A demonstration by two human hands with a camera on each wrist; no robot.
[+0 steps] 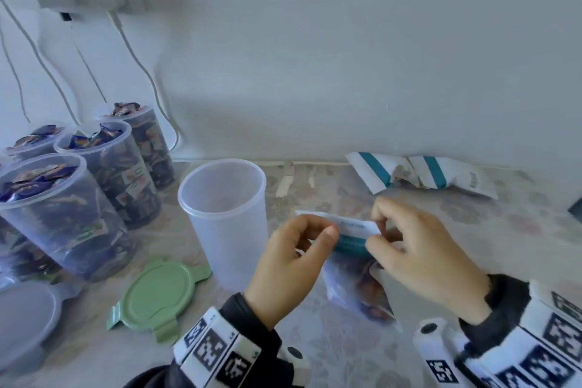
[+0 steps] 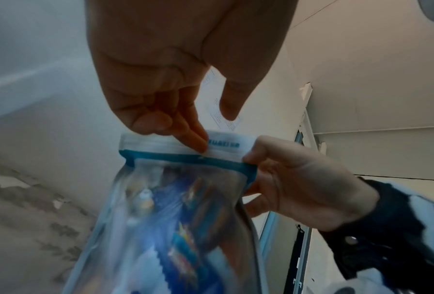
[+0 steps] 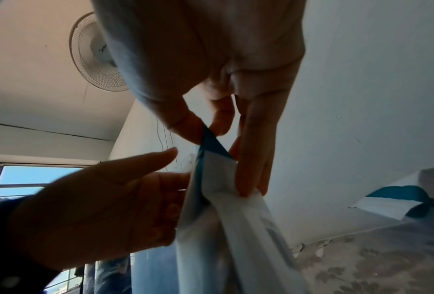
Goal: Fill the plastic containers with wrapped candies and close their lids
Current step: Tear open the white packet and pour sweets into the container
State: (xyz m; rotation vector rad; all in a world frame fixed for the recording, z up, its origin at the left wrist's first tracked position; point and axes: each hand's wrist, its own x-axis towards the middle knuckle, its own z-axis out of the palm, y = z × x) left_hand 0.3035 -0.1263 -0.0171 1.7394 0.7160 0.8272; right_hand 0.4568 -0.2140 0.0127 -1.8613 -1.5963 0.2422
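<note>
Both hands are up over the counter (image 1: pixel 441 230), pinching the sealed top strip of a candy bag (image 2: pixel 185 157). The left hand (image 1: pixel 293 258) grips it between thumb and forefinger, the right hand (image 1: pixel 419 249) pinches the other end. The bag hangs long-axis vertical, white-and-teal top edge up, just right of the empty container (image 1: pixel 225 214), which stands upright, mouth up. The left wrist view shows blue wrapped candies (image 2: pixel 183 228) through the clear front; the head view mostly hides them but catches the green lid (image 1: pixel 157 293) lying flat beside the container.
</note>
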